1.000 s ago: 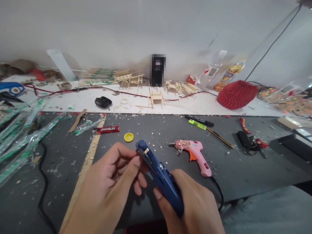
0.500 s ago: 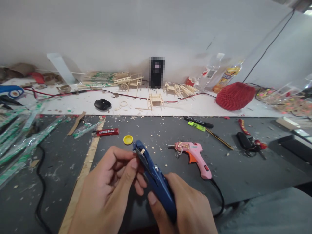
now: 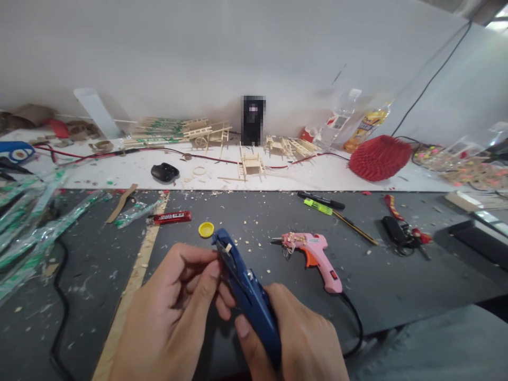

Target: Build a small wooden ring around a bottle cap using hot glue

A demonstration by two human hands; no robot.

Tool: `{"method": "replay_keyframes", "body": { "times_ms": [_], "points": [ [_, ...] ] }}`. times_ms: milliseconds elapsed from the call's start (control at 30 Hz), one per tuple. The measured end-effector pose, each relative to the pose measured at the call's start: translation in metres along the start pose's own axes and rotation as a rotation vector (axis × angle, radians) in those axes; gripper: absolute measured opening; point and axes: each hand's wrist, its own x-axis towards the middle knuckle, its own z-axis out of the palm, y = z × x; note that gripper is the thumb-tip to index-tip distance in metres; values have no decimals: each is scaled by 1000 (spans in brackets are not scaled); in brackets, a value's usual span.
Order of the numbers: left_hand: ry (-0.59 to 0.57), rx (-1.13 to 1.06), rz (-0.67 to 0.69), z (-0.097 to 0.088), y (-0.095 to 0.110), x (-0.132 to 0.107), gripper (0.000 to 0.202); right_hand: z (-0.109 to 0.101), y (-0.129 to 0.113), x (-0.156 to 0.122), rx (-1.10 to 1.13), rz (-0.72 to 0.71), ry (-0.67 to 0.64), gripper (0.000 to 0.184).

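Observation:
My right hand [image 3: 296, 338] is wrapped round the handles of a blue cutter [image 3: 242, 288], whose jaws point up and away from me. A small pale wood piece [image 3: 227, 248] sits in the jaws near the tip. My left hand [image 3: 170, 317] is beside the jaws, thumb and forefinger pinched against the blade side, holding something too small to make out. Both hands hover over the dark grey mat [image 3: 377, 270] near its front edge.
A pink glue gun [image 3: 313, 251] with a black cord lies right of the cutter. A yellow cap [image 3: 206, 229], red lighter [image 3: 170, 217], markers [image 3: 320, 203], keys [image 3: 402, 231], small wooden models [image 3: 250, 161], a red paper lantern [image 3: 379, 157] and packs of sticks [image 3: 27, 227] lie around.
Both hands and the cutter have drifted slightly left and toward me. The grips are unchanged.

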Motion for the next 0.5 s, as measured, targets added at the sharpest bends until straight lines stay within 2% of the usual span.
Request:
{"method": "replay_keyframes", "body": {
  "times_ms": [267,500],
  "points": [
    [-2,20,20,2,3,2,19,-5,-7,6,-25,-26,90,37],
    [-18,23,30,2,1,2,23,-6,-2,4,-69,-8,48,19]
  ]
}}
